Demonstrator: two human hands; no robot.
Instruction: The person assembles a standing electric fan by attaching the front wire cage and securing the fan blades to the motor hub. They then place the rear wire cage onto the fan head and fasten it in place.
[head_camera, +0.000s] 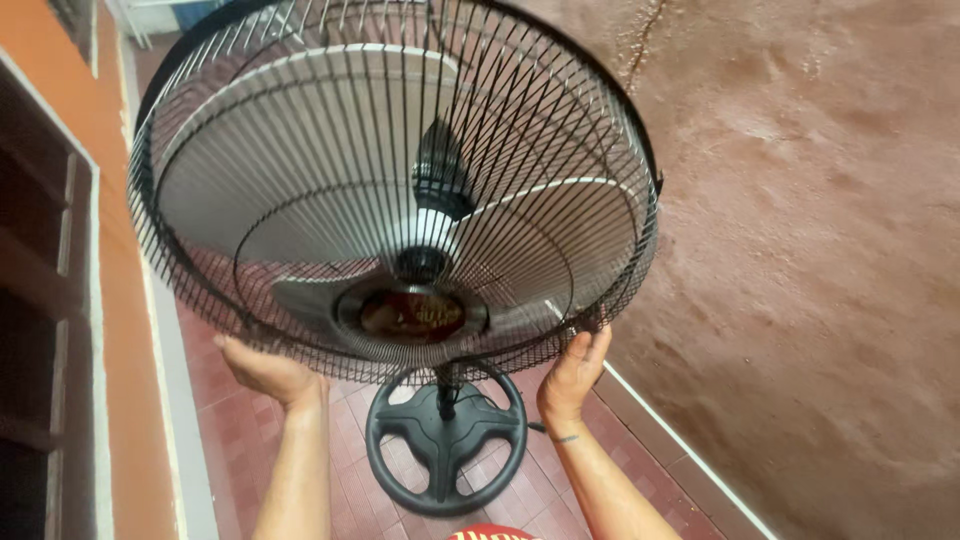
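My left hand (268, 372) cups the fan cage (395, 190) from below at about seven o'clock, palm up, fingers pressed together against the black wire rim. My right hand (572, 378) grips the same rim at about five o'clock — fingers (590, 345) close together, curled up onto the wires. Between my wrists, lower down, the round black base (445, 440) sits on the red tiled floor (235, 420). Behind the wires the grey blades (330, 150) spread around the dark hub (438, 180). Further off — a rough reddish wall (800, 250) at three o'clock, an orange wall (120, 300) at nine.
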